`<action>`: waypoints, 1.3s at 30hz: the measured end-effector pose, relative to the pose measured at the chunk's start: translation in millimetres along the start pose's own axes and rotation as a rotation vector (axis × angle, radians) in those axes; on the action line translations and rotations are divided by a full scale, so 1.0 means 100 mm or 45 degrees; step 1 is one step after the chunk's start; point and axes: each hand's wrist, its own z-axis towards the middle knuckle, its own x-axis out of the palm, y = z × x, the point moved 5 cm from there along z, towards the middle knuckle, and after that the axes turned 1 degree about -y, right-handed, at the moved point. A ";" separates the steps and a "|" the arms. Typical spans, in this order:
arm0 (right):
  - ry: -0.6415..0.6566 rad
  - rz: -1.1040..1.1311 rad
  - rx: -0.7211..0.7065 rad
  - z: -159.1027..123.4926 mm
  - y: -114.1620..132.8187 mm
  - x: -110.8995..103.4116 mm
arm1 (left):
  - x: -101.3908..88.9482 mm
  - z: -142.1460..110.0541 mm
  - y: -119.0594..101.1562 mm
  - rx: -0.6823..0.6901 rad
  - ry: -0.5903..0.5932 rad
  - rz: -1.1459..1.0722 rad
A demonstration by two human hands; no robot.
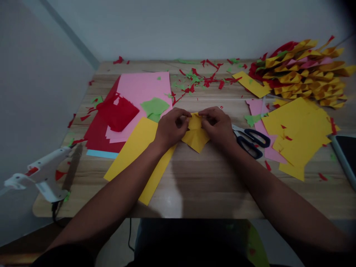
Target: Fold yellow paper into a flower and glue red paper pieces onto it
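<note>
Right between the two hands, near the middle of the table (211,185), is a small folded yellow paper piece (196,138), its pointed end toward the near edge. The fingers cover parts of its far end, so the folds there are hard to make out. The left hand (174,126) pinches it at the far left, thumb and fingers bent in; the right hand (216,124) grips the far right corner the same way, so both are closed on the paper.

Just left, a yellow sheet (130,150) passes beneath the left forearm, which hides its middle. Beyond it, pink sheets (147,83) overlap red sheets (96,137), with a crumpled red piece (119,115) and green pieces (154,106) on top; only an edge of a light blue sheet (101,153) shows. Close to the right hand lie scissors (251,141), their blade tips hidden by that arm.

Farther right are stacked yellow sheets (300,129) and, at the far right, a bundle of folded paper (308,74), mostly yellow. Red and green scraps (205,78) litter the far side. At the near left stands a white glue gun (47,174), its back end cut off by the frame; a dark-faced object (346,154) is cropped at the right.
</note>
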 end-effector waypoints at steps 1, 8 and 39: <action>-0.003 0.029 0.021 0.00 0.00 0.00 | 0.00 0.01 0.03 -0.043 -0.012 -0.062; 0.029 0.412 0.159 -0.05 0.07 0.06 | 0.05 0.05 0.09 -0.158 -0.015 -0.481; -0.099 0.031 -0.225 -0.10 0.25 -0.02 | 0.16 0.04 0.15 -0.308 0.077 -0.930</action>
